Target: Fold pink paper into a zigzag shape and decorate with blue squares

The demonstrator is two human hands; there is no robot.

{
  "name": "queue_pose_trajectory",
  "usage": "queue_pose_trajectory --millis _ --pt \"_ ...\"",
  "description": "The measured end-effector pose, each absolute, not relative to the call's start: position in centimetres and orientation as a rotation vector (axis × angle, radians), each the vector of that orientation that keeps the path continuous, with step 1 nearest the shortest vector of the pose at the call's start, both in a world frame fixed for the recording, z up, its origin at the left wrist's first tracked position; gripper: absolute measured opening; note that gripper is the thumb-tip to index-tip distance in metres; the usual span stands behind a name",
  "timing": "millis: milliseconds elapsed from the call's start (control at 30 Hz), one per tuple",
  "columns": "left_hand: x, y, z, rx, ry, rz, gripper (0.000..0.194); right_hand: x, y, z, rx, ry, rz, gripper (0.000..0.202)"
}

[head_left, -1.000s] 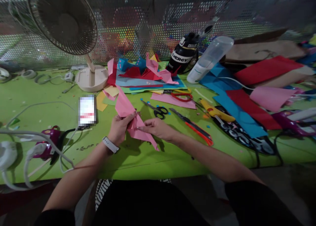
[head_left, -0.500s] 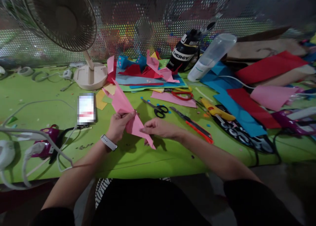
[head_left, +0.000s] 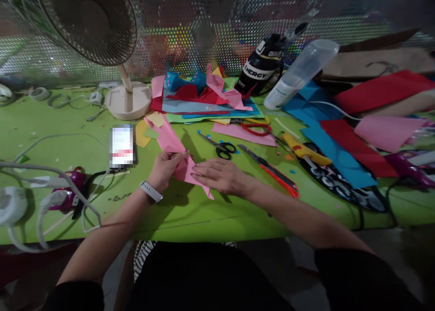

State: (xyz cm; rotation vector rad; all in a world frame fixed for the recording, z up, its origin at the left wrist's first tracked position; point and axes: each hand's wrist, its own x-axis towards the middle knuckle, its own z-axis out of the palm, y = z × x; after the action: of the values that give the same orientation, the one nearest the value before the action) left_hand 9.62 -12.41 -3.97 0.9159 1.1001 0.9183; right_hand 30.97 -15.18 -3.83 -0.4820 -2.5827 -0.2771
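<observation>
My left hand (head_left: 164,169), with a watch strap on its wrist, pinches a folded piece of pink paper (head_left: 171,139) between thumb and fingers. The paper slants over the green table, with a pointed tip at its lower right end. Across the lower part of the paper, my right hand (head_left: 222,177) lies with its fingers stretched out and close together. Its thumb is hidden. Black-handled scissors (head_left: 224,149) lie just beyond the right hand, and a red and black utility knife (head_left: 277,175) lies to its right.
A fan (head_left: 127,100) stands at the back left, with a phone (head_left: 123,146) in front. Coloured paper sheets (head_left: 190,106) are stacked at the back, next to a black bottle (head_left: 258,68). A yellow glue gun (head_left: 306,151) lies to the right. Cables and a purple power strip (head_left: 73,191) occupy the left.
My right hand has gone from pinching the paper's lower edge to lying over it with straight fingers. The left hand keeps its hold. The view has shifted slightly.
</observation>
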Motion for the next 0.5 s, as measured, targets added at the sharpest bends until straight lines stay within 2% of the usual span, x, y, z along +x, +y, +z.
queue_pose_trajectory --millis 133,233,333,500 --pt "7.9 -13.6 -3.1 1.259 1.233 0.631 0.043 31.1 -15.2 -4.8 -0.54 -2.542 -0.332 0.025" --pt "7.0 -14.7 -2.6 1.873 1.457 0.685 0.036 31.4 -15.6 -5.8 -0.592 -2.546 -0.265 0.025" --pt "7.2 -15.1 -3.1 2.526 1.349 0.65 0.032 31.6 -16.0 -6.4 -0.613 -2.6 -0.176 0.028" --pt "8.0 -14.5 -5.5 2.909 1.124 0.365 0.061 32.4 -16.2 -6.4 -0.602 -2.671 -0.009 0.033"
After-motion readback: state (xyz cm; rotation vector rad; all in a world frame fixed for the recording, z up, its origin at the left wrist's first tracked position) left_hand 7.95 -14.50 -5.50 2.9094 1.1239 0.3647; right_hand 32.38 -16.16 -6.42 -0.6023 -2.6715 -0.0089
